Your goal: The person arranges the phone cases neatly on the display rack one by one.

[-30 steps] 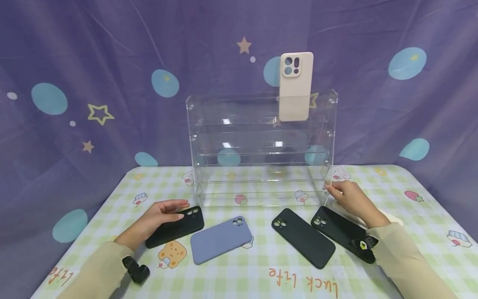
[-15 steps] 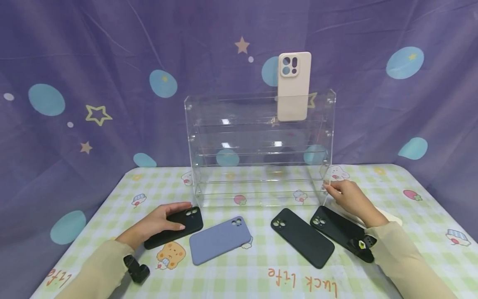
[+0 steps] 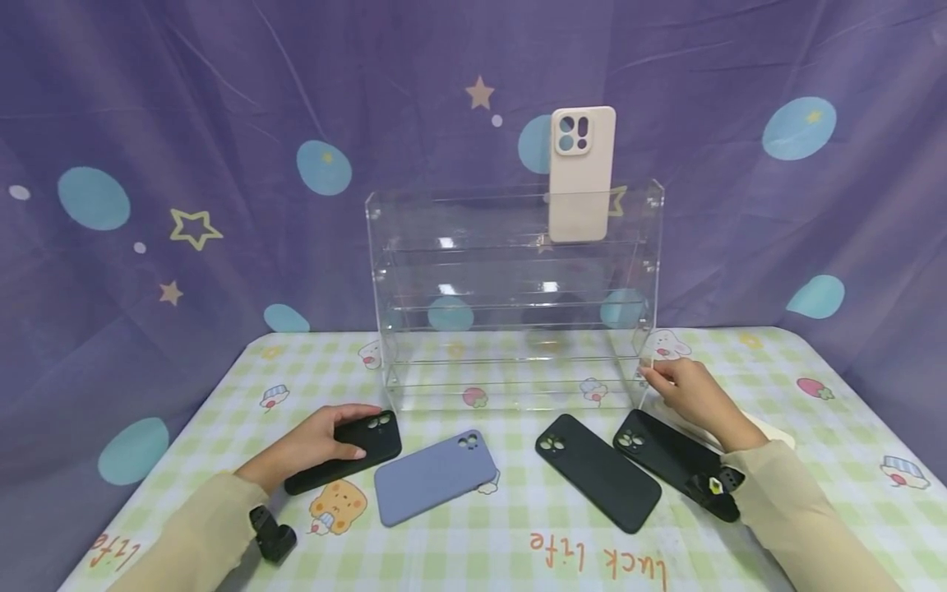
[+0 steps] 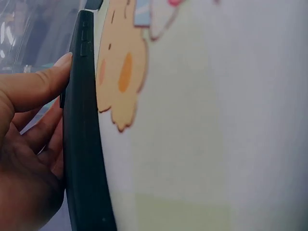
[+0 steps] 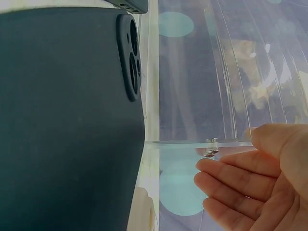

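Observation:
My left hand (image 3: 314, 440) rests on a black phone case (image 3: 373, 440) lying face down on the table, fingertips along its far edge. In the left wrist view, the thumb (image 4: 53, 79) touches this case beside its side buttons. With thumb and fingers, my right hand (image 3: 695, 399) pinches the lower right side panel of a clear acrylic display rack (image 3: 510, 222). The right wrist view shows that panel's edge (image 5: 187, 144) between thumb and fingers. A cream phone case (image 3: 580, 177) stands upright in the rack's top tier, towards the right.
A blue-grey phone case (image 3: 435, 478) and a dark green one (image 3: 598, 474) lie before the rack. Another dark case (image 3: 669, 456) lies partly under the right wrist. A cream case (image 3: 773, 432) shows behind the right forearm. A purple curtain (image 3: 222, 99) hangs behind the checked tablecloth (image 3: 459, 559).
My left hand has slid slightly right on the black case, its thumb now lower on the back. The right hand keeps its hold on the rack, and the view has shifted slightly.

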Tool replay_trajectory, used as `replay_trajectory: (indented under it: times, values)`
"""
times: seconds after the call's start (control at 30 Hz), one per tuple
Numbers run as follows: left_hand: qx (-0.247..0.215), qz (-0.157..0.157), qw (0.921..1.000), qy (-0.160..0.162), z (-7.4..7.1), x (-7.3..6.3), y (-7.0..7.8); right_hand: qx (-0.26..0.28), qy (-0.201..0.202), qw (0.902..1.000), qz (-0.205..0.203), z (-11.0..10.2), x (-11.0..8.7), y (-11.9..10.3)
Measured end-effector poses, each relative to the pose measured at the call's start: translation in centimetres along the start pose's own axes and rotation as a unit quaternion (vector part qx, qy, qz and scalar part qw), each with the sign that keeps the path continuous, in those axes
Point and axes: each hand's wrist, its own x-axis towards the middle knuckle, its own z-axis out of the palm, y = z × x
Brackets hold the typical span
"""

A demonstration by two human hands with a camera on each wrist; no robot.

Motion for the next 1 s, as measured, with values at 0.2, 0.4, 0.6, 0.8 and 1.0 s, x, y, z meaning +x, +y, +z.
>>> replay_trajectory:
  times: [0.2,0.4,0.6,0.8,1.0]
  values:
    - [0.02,0.018,0.9996,0.003,0.1,-0.2,0.1,0.002,-0.002,1.0,0.0,0.1,0.0,0.0]
    - [0.06,0.026,0.9978,0.011,0.0,-0.1,0.8,0.002,-0.006,1.0,0.003,0.0,0.1,0.0]
    - [0.135,0.016,0.9904,0.023,-0.1,0.1,1.7,0.001,-0.008,1.0,0.006,-0.2,0.0,-0.1]
    - [0.151,-0.012,0.988,0.03,-0.7,0.5,2.5,-0.002,-0.004,1.0,0.004,-0.2,0.1,0.2]
    - [0.096,-0.01,0.9948,0.033,-2.0,0.1,3.2,0.003,-0.009,0.9999,0.007,-0.2,0.0,0.0]
